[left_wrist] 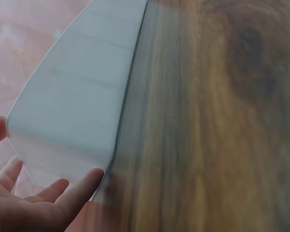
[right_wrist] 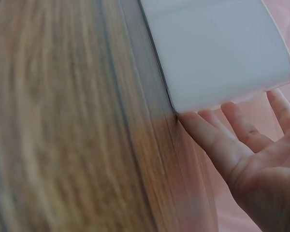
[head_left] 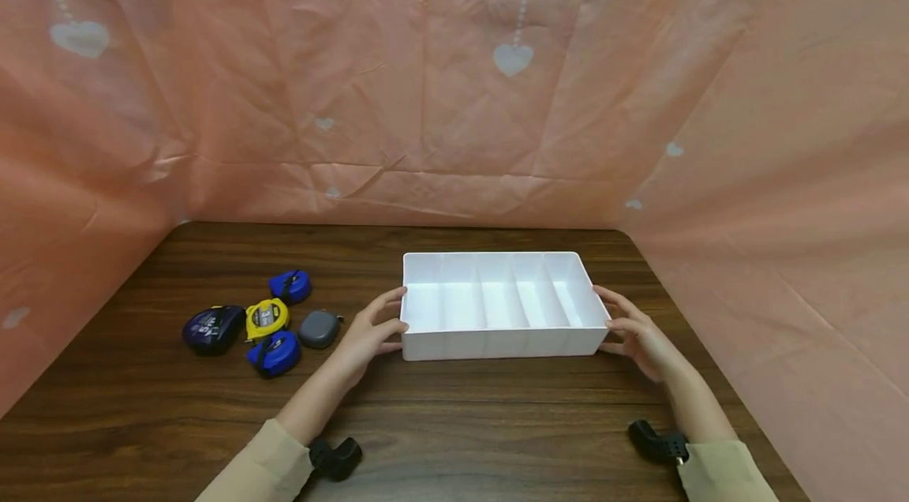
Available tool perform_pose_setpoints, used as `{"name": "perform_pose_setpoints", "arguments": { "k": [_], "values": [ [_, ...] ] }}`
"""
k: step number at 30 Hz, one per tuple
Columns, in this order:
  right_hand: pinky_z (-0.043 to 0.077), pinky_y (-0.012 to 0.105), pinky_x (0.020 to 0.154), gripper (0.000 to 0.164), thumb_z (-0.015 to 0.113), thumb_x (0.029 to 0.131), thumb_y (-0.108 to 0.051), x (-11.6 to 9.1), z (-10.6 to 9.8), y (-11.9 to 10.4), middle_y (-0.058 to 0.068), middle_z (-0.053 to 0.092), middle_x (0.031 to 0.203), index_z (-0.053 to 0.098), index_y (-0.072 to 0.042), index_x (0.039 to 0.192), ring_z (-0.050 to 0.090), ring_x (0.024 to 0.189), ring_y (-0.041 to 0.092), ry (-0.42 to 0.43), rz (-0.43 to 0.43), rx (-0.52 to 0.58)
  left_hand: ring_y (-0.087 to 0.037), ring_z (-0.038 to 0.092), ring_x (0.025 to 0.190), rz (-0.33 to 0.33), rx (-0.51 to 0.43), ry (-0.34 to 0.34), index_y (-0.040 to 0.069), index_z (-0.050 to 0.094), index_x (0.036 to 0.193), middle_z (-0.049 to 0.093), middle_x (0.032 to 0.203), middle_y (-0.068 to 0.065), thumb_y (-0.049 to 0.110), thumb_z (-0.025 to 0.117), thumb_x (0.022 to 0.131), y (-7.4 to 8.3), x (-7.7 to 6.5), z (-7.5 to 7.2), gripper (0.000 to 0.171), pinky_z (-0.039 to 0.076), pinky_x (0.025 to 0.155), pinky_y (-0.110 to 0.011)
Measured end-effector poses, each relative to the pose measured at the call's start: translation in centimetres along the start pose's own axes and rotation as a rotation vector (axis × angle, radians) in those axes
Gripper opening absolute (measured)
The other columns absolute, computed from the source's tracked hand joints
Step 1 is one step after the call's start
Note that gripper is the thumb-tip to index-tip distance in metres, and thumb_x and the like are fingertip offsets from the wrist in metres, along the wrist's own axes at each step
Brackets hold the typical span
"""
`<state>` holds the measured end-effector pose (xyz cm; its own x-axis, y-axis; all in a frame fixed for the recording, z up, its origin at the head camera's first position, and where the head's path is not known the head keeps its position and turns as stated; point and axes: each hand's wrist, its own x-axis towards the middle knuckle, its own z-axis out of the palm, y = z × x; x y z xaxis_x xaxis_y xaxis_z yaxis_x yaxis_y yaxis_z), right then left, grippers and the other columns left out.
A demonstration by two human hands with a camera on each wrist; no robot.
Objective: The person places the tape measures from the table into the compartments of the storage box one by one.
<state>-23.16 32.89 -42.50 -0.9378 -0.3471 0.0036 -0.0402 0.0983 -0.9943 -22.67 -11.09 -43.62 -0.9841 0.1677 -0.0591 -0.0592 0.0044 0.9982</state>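
Note:
A white plastic organizer box (head_left: 499,343), with thin dividers splitting it into several compartments, sits on the wooden table. My left hand (head_left: 365,338) touches its left end, fingers spread between the top rim and the lower edge. At the opposite end, my right hand (head_left: 642,344) rests its spread fingertips against the short wall. Up close in the left wrist view, fingertips (left_wrist: 94,178) lie along the end of the box near its bottom corner. The right wrist view has a fingertip (right_wrist: 186,118) at the lower corner of the box. No objects show inside the compartments.
Left of the box lies a group of tape measures: a dark navy one (head_left: 213,330), a yellow one (head_left: 267,318), a blue one (head_left: 289,286), another blue one (head_left: 275,353) and a grey one (head_left: 319,328). Pink cloth (head_left: 426,91) with white hearts surrounds the table (head_left: 483,423).

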Motion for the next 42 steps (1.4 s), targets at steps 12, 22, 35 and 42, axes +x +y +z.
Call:
{"name": "perform_pose_setpoints", "arguments": {
  "k": [12,22,35,42],
  "values": [
    [0.040,0.060,0.090,0.061,0.042,0.097,-0.007,0.0,0.8,-0.1,0.028,0.014,0.146,0.021,-0.018,0.154,0.053,0.111,0.014,-0.071,0.008,0.008,-0.036,0.052,0.114,-0.049,-0.001,-0.050,0.015,0.039,0.146,0.037,0.143,-0.022,0.005,0.063,0.086,0.5,-0.7,-1.6,0.066,0.051,0.083,-0.049],
    [0.038,0.062,0.091,0.062,0.042,0.097,-0.008,0.1,1.4,-0.2,0.028,0.011,0.149,0.018,-0.017,0.154,0.050,0.114,0.016,-0.096,0.018,0.006,-0.037,0.051,0.116,-0.069,0.021,-0.077,0.015,0.038,0.145,0.037,0.142,-0.023,0.008,0.065,0.086,0.1,-1.1,-2.8,0.066,0.050,0.084,-0.048],
    [0.039,0.062,0.092,0.063,0.043,0.097,-0.008,0.2,2.0,-0.2,0.029,0.012,0.148,0.018,-0.016,0.154,0.048,0.115,0.018,-0.111,0.019,0.014,-0.038,0.049,0.118,-0.078,0.022,-0.123,0.016,0.035,0.146,0.033,0.145,-0.024,0.013,0.066,0.088,0.2,-1.6,-3.7,0.065,0.049,0.086,-0.049],
    [0.038,0.062,0.092,0.063,0.044,0.097,-0.009,0.2,1.9,-0.3,0.029,0.012,0.148,0.018,-0.017,0.154,0.048,0.115,0.017,-0.112,0.035,0.024,-0.042,0.043,0.124,-0.095,0.012,-0.135,0.017,0.035,0.146,0.030,0.146,-0.023,0.016,0.068,0.089,0.4,-1.7,-3.8,0.066,0.049,0.087,-0.049]
  ]
}}
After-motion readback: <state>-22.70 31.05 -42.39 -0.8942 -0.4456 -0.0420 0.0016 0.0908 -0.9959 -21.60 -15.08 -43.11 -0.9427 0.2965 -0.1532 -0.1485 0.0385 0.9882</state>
